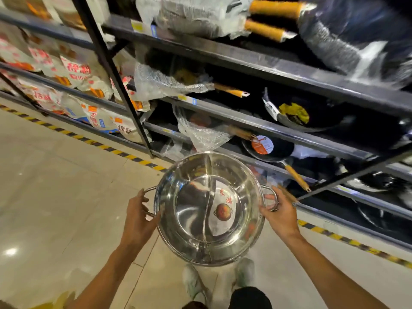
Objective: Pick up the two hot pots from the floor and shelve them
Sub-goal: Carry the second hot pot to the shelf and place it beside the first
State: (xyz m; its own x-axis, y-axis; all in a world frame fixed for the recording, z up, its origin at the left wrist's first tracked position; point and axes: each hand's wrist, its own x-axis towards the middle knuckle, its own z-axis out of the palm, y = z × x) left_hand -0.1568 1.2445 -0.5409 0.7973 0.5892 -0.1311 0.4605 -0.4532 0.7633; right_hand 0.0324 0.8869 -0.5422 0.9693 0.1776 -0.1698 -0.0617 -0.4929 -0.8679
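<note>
Both hands, left hand (137,216) and right hand (279,211), curl round the divided steel pot's (209,208) handles; keep it level approaching the shelf (263,128) above.

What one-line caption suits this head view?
Both hands, left hand and right hand, hold a divided steel hot pot by its handles before cookware shelves.

Pot: I hold a divided steel hot pot (209,208) above the floor
Left hand (138,216): grips left handle
Right hand (278,214): grips right handle
Ahead: shelves (267,128) of woks
</note>
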